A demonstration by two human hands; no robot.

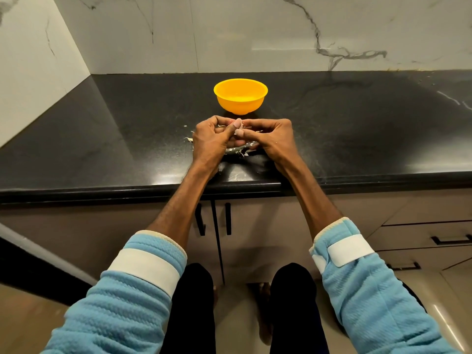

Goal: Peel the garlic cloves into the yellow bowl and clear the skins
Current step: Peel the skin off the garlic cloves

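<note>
Papery white skins (189,140) litter the black counter (102,139) on the near side of the bowl, and more flecks lie on a dark flat dish (236,151) under my wrists, so I judge I'm in the middle of the peeling step. Both hands are curled in tight. My left hand (210,139) and right hand (272,136) meet thumb to thumb, pinching a small pale clove (242,127) between the fingertips. Most of it is hidden, so how much skin is left on it I cannot tell.

Next, as I read it, a thumbnail has to catch the dry edge and strip it, with a light grip because a bare clove is smooth and slippery. Then comes a short reach forward to drop it in.

That yellow bowl (240,97) sits just beyond my knuckles. It is round, glossy plastic with a small foot, and whether anything lies inside it I can't make out. Scraps this thin and light will scatter, so clearing them calls for a slow sweep across the polished stone.
</note>
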